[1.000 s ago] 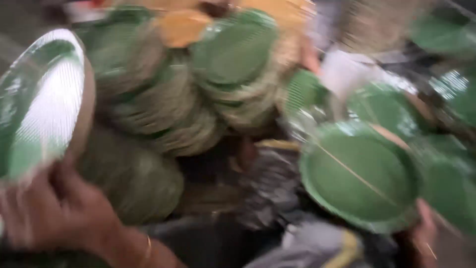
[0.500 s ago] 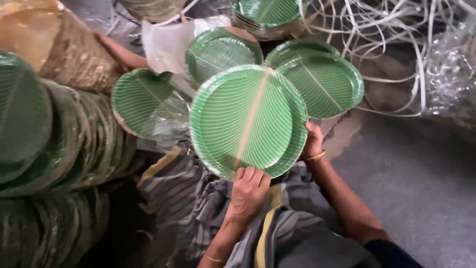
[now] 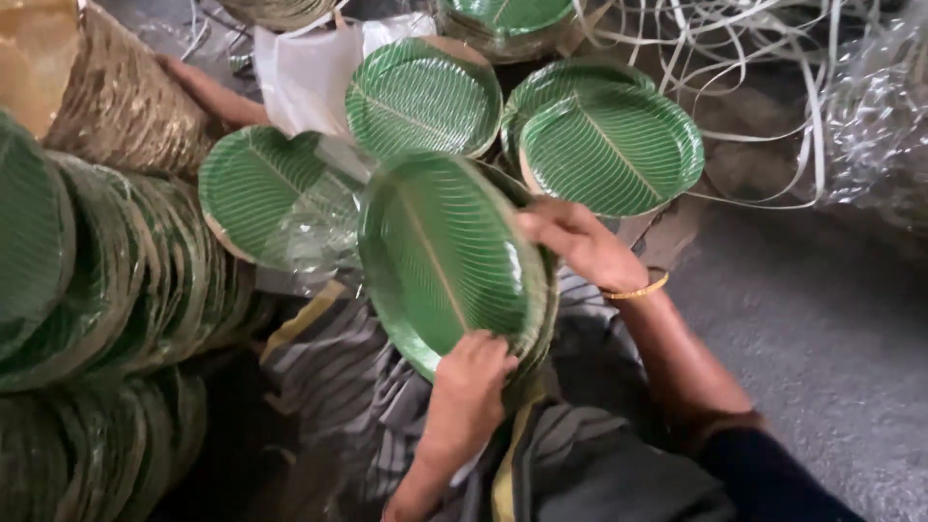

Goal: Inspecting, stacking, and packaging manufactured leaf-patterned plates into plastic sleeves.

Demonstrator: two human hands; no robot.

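A small stack of round green plates with a leaf-vein pattern (image 3: pixel 445 261) is held tilted on edge over my lap. My left hand (image 3: pixel 469 382) grips its lower rim, fingers curled over the edge. My right hand (image 3: pixel 580 242), with a gold bangle at the wrist, holds the upper right rim. Just behind the stack lie more of the same plates: one at the left under clear plastic film (image 3: pixel 256 188), one in the middle (image 3: pixel 422 95) and a pair at the right (image 3: pixel 611 145).
Tall bundled stacks of green plates (image 3: pixel 97 280) fill the left side. Another person's forearm (image 3: pixel 208 92) rests by a brown stack at top left. A white bag (image 3: pixel 309 72) lies behind. Loose white straps (image 3: pixel 773 77) tangle at top right above the grey floor (image 3: pixel 831 329).
The view swung from the big stacks down to my lap. The held plates have turned from face-up to tilted on edge, and my right hand has moved up onto the upper rim.
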